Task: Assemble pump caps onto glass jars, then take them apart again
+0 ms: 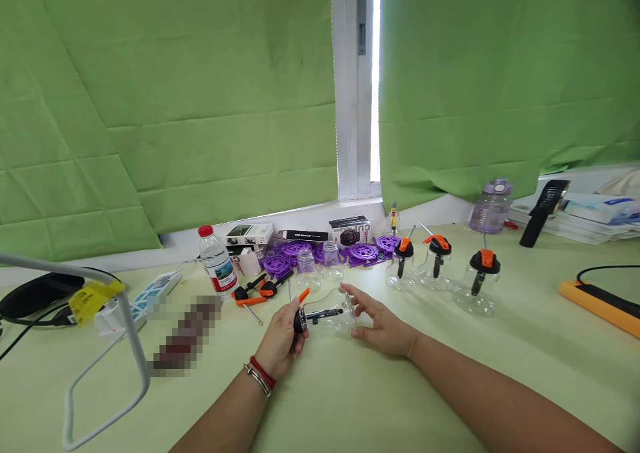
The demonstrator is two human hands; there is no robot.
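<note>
A clear glass bottle (327, 314) with a flared base lies tilted sideways between my hands, a black tube inside its neck. My left hand (281, 333) is closed round the black cap (299, 321), which has an orange lever and a metal rod. At the wide base, my right hand (380, 323) curls its fingers and thumb about the glass rim. Two uncapped glass bottles (307, 271) stand just behind. To their left lie loose black-and-orange caps (257, 289). On the right stand three bottles with such caps fitted (477, 283).
Purple plastic parts (297, 249) and small boxes (350, 231) line the back. A red-capped water bottle (219, 263), power strip (155, 298) and white metal frame (137, 353) are left. A lilac drinking bottle (491, 206), black comb-like object (544, 213) and orange-black bar (600, 306) are right.
</note>
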